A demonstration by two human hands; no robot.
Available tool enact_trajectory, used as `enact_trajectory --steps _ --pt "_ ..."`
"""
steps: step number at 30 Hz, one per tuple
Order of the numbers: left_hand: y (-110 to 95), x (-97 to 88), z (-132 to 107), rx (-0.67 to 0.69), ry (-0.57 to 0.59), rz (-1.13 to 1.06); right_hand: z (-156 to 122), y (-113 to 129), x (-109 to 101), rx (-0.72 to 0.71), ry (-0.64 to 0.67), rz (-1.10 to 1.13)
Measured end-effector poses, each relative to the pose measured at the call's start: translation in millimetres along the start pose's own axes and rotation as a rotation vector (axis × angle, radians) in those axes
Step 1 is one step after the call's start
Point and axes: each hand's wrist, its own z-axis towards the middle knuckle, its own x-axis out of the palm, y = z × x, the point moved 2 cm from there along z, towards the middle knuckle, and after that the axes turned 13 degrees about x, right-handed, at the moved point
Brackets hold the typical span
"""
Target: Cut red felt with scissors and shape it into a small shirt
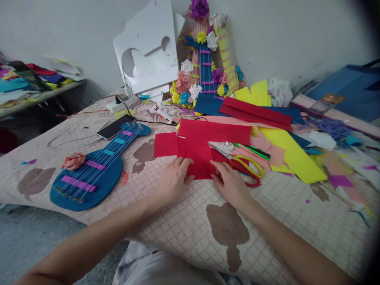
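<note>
A red sheet (pixel 197 158), felt or crepe paper, lies in front of me over other red pieces. My left hand (pixel 175 179) grips its left edge between thumb and curled fingers. At the right edge my right hand (pixel 230 183) pinches the same sheet near its lower corner. A separate small red square (pixel 165 144) lies just left of it. Scissors (pixel 247 168) with yellow and red handles rest right beside my right hand, blades partly apart. Behind them lies a white roll of tape or string (pixel 225 147).
A blue paper guitar (pixel 89 174) with a pink flower lies on the left. Behind are a phone (pixel 115 126), a white glue gun (pixel 162 113) and a power strip (pixel 123 103). Folded red (pixel 255 113) and yellow sheets (pixel 293 156) and scraps cover the right side.
</note>
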Motion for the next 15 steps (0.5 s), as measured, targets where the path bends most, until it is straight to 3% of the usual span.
enact_trajectory --steps 3,6,11,15 --pt "-5 -2.9 -2 0.162 -0.018 0.066 -1 0 0 -0.010 -0.010 -0.038" --pt "-10 -4.4 -2 0.297 0.067 0.124 -1 -1 1 -0.023 -0.023 -0.047" --pt "-12 -4.0 -3 0.438 0.187 0.287 -1 -3 2 -0.028 -0.012 -0.020" --pt "-14 -4.6 -8 0.549 0.176 0.478 -1 -3 2 -0.031 -0.005 -0.008"
